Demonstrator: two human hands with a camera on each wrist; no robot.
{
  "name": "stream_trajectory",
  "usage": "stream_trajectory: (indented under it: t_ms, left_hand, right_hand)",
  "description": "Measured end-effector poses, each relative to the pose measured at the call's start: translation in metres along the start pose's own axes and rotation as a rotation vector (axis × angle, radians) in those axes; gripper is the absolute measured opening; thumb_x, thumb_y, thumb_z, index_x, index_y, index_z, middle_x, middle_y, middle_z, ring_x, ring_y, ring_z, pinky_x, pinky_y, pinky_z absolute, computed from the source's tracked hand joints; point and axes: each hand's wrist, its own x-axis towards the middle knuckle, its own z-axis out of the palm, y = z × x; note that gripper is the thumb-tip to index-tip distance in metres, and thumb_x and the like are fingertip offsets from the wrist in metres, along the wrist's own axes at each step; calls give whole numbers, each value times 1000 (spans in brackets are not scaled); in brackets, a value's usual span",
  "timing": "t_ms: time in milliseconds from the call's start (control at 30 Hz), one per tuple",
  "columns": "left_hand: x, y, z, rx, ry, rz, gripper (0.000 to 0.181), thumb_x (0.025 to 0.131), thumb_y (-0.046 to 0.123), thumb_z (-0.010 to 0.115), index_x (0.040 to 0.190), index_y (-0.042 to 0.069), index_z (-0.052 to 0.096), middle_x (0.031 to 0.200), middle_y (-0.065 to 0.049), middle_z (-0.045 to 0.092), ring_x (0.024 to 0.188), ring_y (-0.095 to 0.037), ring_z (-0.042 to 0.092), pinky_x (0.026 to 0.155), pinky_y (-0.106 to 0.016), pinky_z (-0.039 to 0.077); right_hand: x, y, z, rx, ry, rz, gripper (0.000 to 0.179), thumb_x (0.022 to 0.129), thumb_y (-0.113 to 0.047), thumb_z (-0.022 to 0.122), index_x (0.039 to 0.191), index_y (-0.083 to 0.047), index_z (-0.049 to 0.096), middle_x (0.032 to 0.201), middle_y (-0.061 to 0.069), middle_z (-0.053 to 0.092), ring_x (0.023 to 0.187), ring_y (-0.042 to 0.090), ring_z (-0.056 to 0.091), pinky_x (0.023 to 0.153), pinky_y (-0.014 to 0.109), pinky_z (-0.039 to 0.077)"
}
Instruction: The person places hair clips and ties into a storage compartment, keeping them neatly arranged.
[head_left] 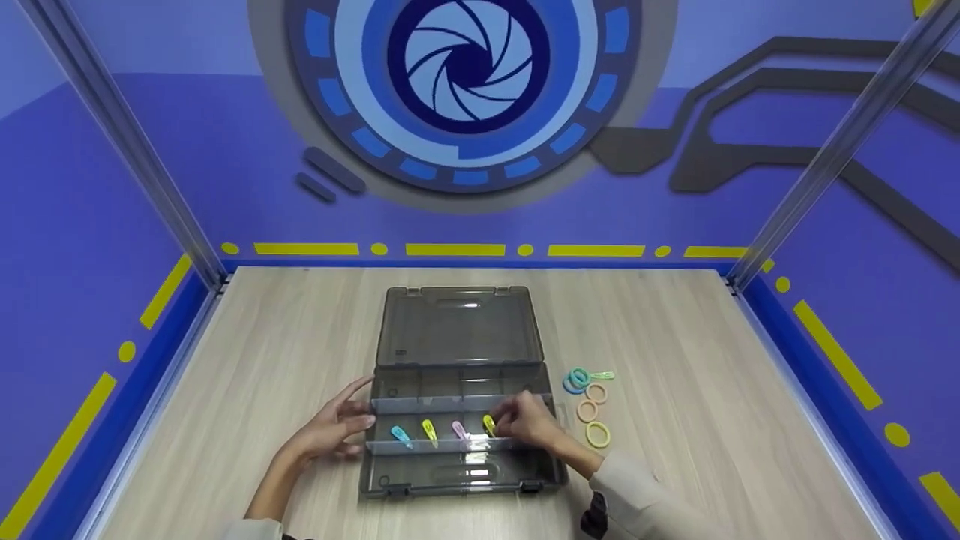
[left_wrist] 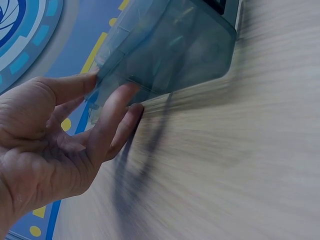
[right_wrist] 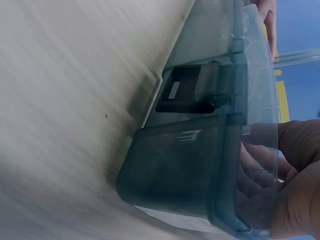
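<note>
A dark see-through compartment box (head_left: pixel 390 471) lies with its lid (head_left: pixel 459 326) laid back. Across its middle row sit a blue hair clip (head_left: pixel 401 436), a yellow hair clip (head_left: pixel 429 431) and a pink hair clip (head_left: pixel 460 430). My right hand (head_left: pixel 529 421) reaches into the right end of that row, fingers curled, pinching another yellow hair clip (head_left: pixel 489 424). Through the box wall, the right wrist view shows the fingers (right_wrist: pixel 257 156) inside. My left hand (head_left: pixel 327 429) rests at the box's left side, its fingers (left_wrist: pixel 114 107) loosely extended against the wall.
Right of the box lie several rings: a yellow ring (head_left: pixel 598 445), two orange ones, and a green ring (head_left: pixel 578 367) overlapping a blue one. Beside them is a light green hair clip (head_left: pixel 603 375). Two latches, including one black latch (head_left: pixel 531 487), mark the box's near edge.
</note>
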Motion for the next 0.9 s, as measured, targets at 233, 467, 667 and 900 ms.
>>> stream_trajectory:
  t_ms: [233, 467, 667, 900]
  left_hand:
    - [-3, -1, -2, 3, 0, -8, 77, 100, 18, 66, 164, 23, 22, 151, -31, 35, 120, -32, 56, 74, -34, 61]
    - [-1, 0, 1, 6, 9, -12, 77, 100, 16, 65, 164, 23, 22, 146, -28, 38, 118, -31, 56, 74, -35, 60]
    - [0, 0, 1, -1, 17, -14, 78, 100, 16, 67, 163, 24, 23, 144, -25, 38, 119, -32, 55, 74, -36, 61]
    - [1, -1, 1, 0, -4, 10, 79, 100, 18, 67, 164, 22, 21, 148, -30, 34, 118, -32, 55, 74, -35, 60]
  right_hand:
    - [0, -1, 6, -10, 26, -3, 19, 70, 11, 69, 88, 10, 76, 73, 19, 74, 62, 2, 55, 55, 12, 45]
    - [-2, -2, 9, -63, 51, 13, 21, 70, 11, 66, 87, 8, 77, 72, 15, 74, 59, 1, 48, 54, 15, 40]
    - [-1, -5, 11, -64, 31, 53, 23, 73, 12, 66, 92, 7, 78, 72, 16, 74, 57, 2, 50, 52, 15, 40]
    - [0, -4, 9, -61, 24, 70, 22, 74, 12, 66, 93, 8, 78, 73, 17, 74, 57, 3, 49, 51, 15, 38]
